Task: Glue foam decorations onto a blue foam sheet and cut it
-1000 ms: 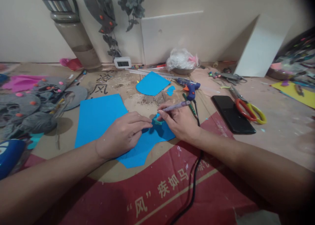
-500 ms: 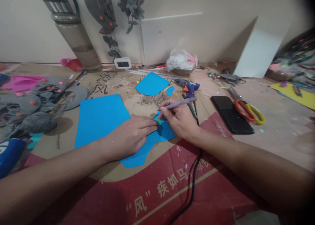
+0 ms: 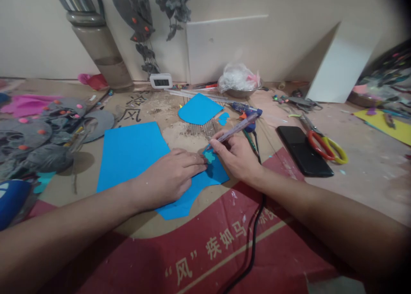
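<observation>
Near the middle of the bench (image 3: 369,178), on tan and red printed cardboard (image 3: 150,259), lay a flat, matte blue sheet (image 3: 131,150) with a curved, notched near side. The left hand (image 3: 175,174) lay flattened on it, fingers close together, fingertips beside a small, lobed teal cut-out (image 3: 209,157). Apart from it, the right hand (image 3: 236,157) was closed around a slim, pale purple pen (image 3: 240,125). The pen's long axis slanted, tip down towards the bench's near left corner, upper end towards its far right; tip contact could not be told.
</observation>
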{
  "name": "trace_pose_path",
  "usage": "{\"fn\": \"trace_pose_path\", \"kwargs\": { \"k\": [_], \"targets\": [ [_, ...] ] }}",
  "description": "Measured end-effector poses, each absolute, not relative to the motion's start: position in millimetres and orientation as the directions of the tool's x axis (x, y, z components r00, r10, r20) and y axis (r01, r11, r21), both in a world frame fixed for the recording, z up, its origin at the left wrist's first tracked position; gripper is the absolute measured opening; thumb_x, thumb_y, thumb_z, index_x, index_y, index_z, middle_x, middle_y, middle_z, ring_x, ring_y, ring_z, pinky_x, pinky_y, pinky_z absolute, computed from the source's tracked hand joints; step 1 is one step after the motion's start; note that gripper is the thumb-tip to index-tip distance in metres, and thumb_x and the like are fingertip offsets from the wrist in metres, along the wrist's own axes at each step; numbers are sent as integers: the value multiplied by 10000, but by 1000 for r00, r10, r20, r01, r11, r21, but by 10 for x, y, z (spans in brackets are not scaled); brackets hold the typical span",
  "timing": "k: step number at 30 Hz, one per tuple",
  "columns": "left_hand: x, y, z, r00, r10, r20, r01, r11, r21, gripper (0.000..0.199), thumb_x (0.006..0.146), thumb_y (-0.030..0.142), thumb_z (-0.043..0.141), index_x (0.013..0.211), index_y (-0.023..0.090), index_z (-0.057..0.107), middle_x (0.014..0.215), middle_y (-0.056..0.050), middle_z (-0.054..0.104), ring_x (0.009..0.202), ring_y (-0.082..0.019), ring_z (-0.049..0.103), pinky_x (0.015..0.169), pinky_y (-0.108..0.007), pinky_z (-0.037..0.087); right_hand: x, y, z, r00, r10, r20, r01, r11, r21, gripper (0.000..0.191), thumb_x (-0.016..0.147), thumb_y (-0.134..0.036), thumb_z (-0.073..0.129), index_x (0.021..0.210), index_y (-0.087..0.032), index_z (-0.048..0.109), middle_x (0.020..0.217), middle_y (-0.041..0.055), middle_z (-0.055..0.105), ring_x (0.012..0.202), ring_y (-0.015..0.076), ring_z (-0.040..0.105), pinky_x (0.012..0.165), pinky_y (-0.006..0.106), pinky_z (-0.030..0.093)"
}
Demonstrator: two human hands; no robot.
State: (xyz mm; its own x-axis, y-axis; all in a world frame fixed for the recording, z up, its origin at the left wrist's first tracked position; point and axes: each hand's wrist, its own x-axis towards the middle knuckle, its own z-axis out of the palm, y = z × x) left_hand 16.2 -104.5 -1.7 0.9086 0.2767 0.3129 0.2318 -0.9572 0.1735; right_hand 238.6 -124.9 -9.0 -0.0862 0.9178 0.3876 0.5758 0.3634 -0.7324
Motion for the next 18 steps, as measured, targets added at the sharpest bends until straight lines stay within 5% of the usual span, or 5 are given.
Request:
{"fn": "trace_pose_path", "kwargs": {
  "k": [6,18],
  "targets": [
    [142,-1064,-6,902,289,320,258,-956,138,388,924,76,448,1229,154,675,1289,-72,702,1203,-254,597,978,-456,390,2372,-1248,-73,-139,907,398,645,388,-659,202,950,-325,542,853,-180,644,896,78,729,868,220,677,825,346,498],
    [142,-1062,8,887,391,245,340,-913,226,441,885,66,461,1236,203,690,1282,-54,700,1095,-252,580,871,-432,416,2357,-1234,-70,-176,914,366,664,385,-641,198,945,-316,559,880,-171,677,859,74,738,843,217,682,767,340,506]
  ]
}}
